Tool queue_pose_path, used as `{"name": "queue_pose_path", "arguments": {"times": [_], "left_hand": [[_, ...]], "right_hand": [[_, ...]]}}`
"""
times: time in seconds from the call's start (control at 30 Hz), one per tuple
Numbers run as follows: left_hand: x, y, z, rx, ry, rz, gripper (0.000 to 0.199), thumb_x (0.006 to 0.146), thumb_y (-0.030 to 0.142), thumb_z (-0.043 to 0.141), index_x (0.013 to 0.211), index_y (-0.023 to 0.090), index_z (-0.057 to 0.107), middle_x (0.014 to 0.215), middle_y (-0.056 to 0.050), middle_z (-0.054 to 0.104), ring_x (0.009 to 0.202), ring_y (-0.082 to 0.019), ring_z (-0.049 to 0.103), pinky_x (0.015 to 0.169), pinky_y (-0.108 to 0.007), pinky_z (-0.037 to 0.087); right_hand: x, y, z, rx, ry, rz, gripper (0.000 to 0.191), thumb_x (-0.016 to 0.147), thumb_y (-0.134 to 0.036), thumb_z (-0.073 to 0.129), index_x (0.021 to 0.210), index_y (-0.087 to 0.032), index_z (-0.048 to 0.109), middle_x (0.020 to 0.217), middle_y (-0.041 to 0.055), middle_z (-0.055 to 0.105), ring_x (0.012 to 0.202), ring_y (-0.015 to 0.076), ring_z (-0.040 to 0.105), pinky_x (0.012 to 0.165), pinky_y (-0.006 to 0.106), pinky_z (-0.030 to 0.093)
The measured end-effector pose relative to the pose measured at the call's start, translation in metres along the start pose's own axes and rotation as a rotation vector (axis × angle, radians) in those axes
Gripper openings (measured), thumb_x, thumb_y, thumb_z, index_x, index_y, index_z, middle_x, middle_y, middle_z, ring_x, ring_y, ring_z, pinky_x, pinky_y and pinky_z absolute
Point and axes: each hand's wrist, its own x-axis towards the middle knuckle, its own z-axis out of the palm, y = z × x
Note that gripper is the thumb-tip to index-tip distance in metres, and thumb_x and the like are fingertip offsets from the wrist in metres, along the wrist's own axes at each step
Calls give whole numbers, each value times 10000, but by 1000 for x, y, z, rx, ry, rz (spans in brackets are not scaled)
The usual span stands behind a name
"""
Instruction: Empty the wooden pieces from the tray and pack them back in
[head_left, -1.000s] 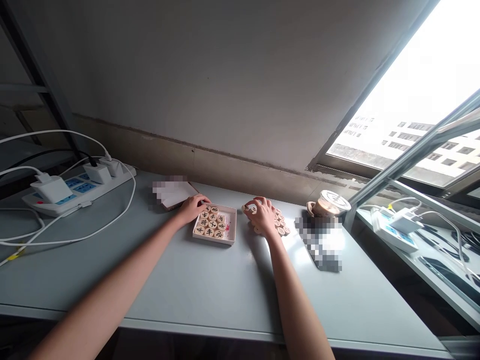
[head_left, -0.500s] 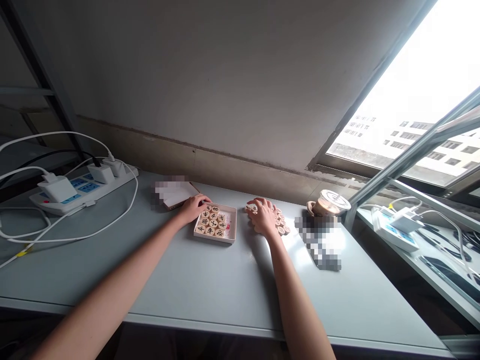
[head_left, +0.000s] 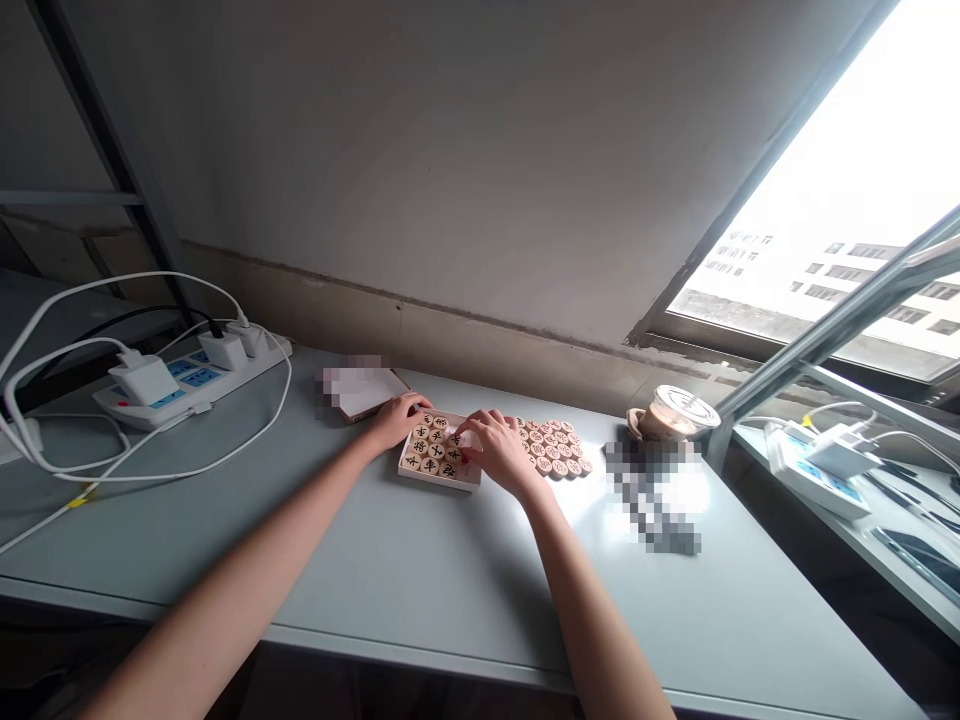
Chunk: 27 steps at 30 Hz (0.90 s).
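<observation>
A shallow box on the grey desk holds several round wooden pieces with characters, packed in rows on its left side. At the box's upper left corner rests my left hand, its fingers curled against the rim. Over the box's right part is my right hand, fingers bent down and closed; what they hold, if anything, is hidden under them. More round pieces, many with red characters, lie grouped flat on the desk just right of my right hand.
An open lid lies behind my left hand. At the left are a power strip and looping white cables. A lidded drink cup stands at the right, beside a blurred dark item. Another power strip is on a side shelf.
My right hand has moved left from the loose pieces to the box, uncovering most of that group. My left hand stays at the box corner. The whole view has shifted slightly.
</observation>
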Motion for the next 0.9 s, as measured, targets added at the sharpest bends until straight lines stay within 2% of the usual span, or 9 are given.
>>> {"name": "queue_pose_path", "arguments": {"times": [0.3, 0.47, 0.57, 0.63, 0.77, 0.9], "left_hand": [[1, -4, 1, 16, -12, 8, 246, 785, 211, 394, 895, 191, 613, 956, -38, 638, 894, -184, 591, 809, -291, 446], [1, -4, 1, -2, -12, 0, 246, 783, 210, 396, 896, 190, 614, 968, -39, 637, 906, -186, 591, 818, -293, 448], [1, -2, 0, -2, -11, -5, 240, 778, 196, 401, 887, 189, 614, 963, -40, 640, 904, -185, 590, 817, -293, 449], [1, -1, 0, 1, -10, 0, 237, 778, 188, 401, 881, 188, 615, 960, -40, 639, 903, -182, 589, 817, -289, 449], [1, 0, 0, -2, -5, 13, 237, 779, 184, 400, 875, 185, 617, 946, -40, 637, 899, -181, 589, 807, -279, 450], [1, 0, 1, -1, -5, 7, 240, 774, 179, 403, 880, 183, 619, 947, -46, 636, 897, -185, 586, 814, -290, 450]], "right_hand": [[-1, 2, -4, -20, 33, 41, 192, 779, -361, 599, 930, -242, 607, 1051, 37, 551, 974, 208, 429, 790, 329, 307], [-5, 24, -21, -21, 92, 138, 126, 804, -363, 571, 861, -271, 635, 1088, 21, 548, 1004, 214, 433, 784, 337, 321], [-7, 34, -25, -19, 67, 192, 162, 787, -353, 590, 935, -300, 628, 1106, 22, 546, 1024, 228, 437, 788, 349, 336], [-6, 29, -21, -15, 60, 159, 242, 788, -361, 590, 1027, -324, 602, 1135, 26, 537, 1043, 236, 433, 801, 357, 340], [-1, 4, -5, -83, 64, 38, 329, 802, -342, 574, 1130, -329, 559, 1213, 41, 506, 1090, 253, 404, 852, 395, 311], [3, -12, 7, -149, 73, 56, 332, 823, -277, 537, 1154, -284, 539, 1176, 72, 534, 1057, 253, 412, 873, 422, 272]]}}
